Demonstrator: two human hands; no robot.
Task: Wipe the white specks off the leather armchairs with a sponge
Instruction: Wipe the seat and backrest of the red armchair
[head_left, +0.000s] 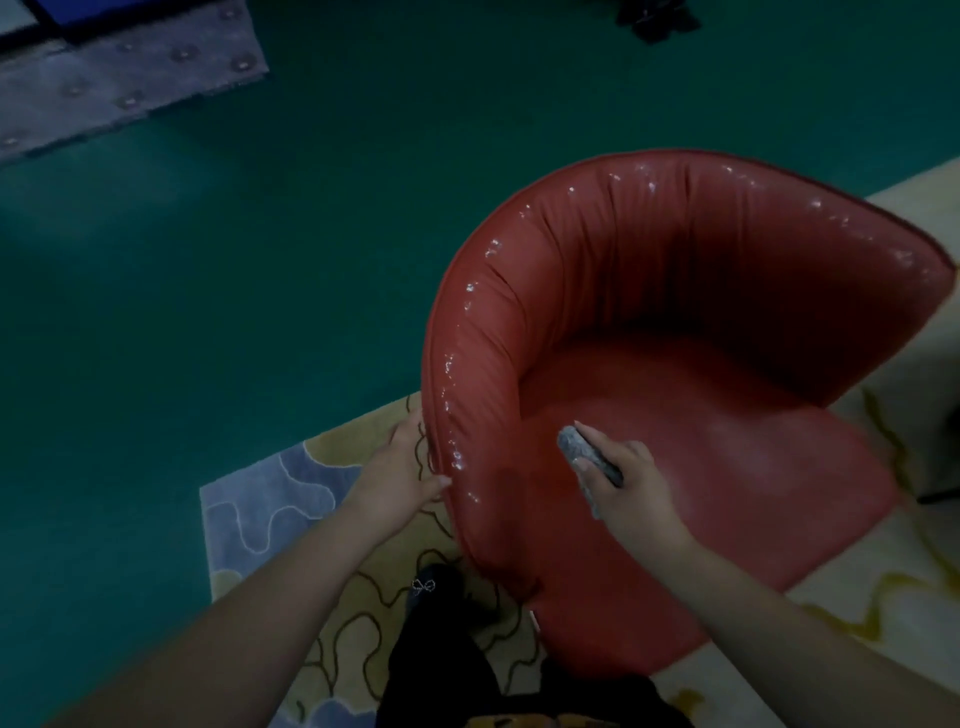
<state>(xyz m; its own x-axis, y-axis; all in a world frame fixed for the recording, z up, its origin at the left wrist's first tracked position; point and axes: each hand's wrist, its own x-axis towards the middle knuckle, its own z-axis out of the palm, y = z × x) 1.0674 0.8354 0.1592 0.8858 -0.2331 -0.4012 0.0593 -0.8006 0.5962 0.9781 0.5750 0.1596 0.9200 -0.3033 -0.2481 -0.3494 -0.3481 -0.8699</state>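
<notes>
A red leather armchair with a curved back fills the right half of the view. White specks dot its rim from the left arm round to the top right. My right hand grips a grey sponge and holds it over the left part of the seat. My left hand rests with straight fingers on the outer side of the chair's left arm, the thumb touching the rim.
The chair stands on a patterned rug of blue and yellow shapes over a green floor. A grey studded mat lies at the top left. My dark-trousered legs and a shoe are below the chair.
</notes>
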